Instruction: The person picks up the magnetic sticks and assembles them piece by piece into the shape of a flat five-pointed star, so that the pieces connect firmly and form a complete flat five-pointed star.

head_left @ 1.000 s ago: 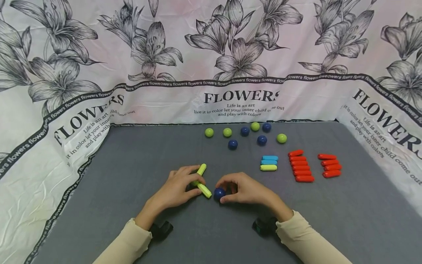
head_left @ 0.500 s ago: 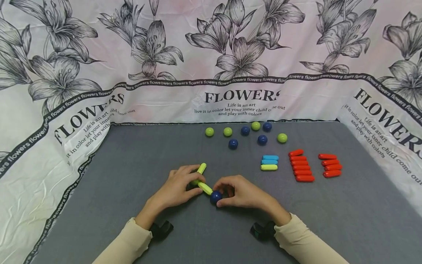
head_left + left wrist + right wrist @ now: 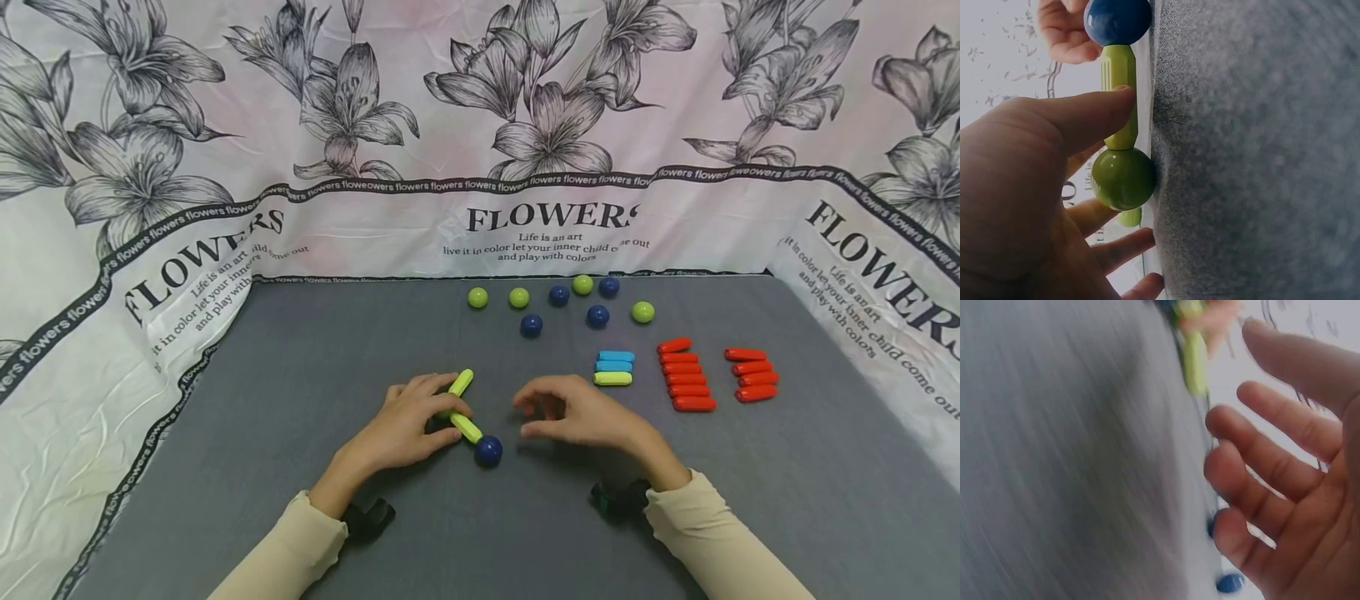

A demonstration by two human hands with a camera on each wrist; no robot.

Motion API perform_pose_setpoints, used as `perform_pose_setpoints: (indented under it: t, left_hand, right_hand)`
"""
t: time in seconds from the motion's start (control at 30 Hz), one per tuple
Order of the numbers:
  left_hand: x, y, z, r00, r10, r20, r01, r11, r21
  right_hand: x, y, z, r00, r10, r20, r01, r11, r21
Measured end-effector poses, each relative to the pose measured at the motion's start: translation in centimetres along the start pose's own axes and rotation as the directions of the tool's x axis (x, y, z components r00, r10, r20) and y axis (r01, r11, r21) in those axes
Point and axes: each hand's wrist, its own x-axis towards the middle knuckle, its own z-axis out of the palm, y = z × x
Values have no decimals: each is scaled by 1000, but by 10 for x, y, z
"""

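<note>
- Steadying the near yellow stick [image 3: 467,428] in my left hand [image 3: 416,425], I appear to be fitting a dark-blue ball [image 3: 488,451] to its near right end.
- My left grip is clamped on that stick between two balls: the dark-blue ball touches one end, and a green ball [image 3: 1124,179] touches the other, mostly hidden under my hand from above.
- Slanting far and right beyond my left hand, a far yellow stick [image 3: 462,382] shows its outer end; its inner end is covered, so I cannot tell how it joins.
- To the right of the dark-blue ball, my right hand [image 3: 581,412] hangs apart from it, loosely bent and holding nothing.
- The next move, I judge, calls for a firm left hold so the joint does not twist, leaving my right hand free for another piece; a spare yellow stick [image 3: 612,379] lies farther right, beside light-blue sticks [image 3: 615,357].
</note>
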Motion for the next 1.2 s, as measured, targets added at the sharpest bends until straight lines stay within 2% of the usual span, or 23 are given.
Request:
perform_pose_setpoints:
  t: [0.17,0.27,0.5,0.6,0.83,1.0,1.2]
  left_hand:
    - [0,1,-1,1000,3,9,-3,1000,-8]
    - [-1,1,-1,1000,0,12,0,1000,-10]
    - [-1,1,-1,1000,-7,15,7,1000,-19]
    - [-1,1,-2,1000,-9,15,9,1000,-19]
    - [-1,1,-2,1000,-9,14,9,1000,-16]
    - [-1,1,-2,1000,-6,15,6,1000,-19]
    - [-1,0,-2,1000,-6,17,6,1000,-20]
  right_hand:
    - [-15,14,-33,982,44,-185,-71,987,-142]
    - [-23,22,-48,966,51,-255,-113,965,-235]
    - [-39,32,-67,950,98,-297,-229,864,-449]
    - [-41,34,-69,948,116,-295,-250,849,-466]
    - [-42,43,-70,945,175,-275,-287,846,-450]
    - [-41,45,-69,951,173,-256,-275,851,-448]
    - [-38,45,-68,956,118,-269,-206,923,-325]
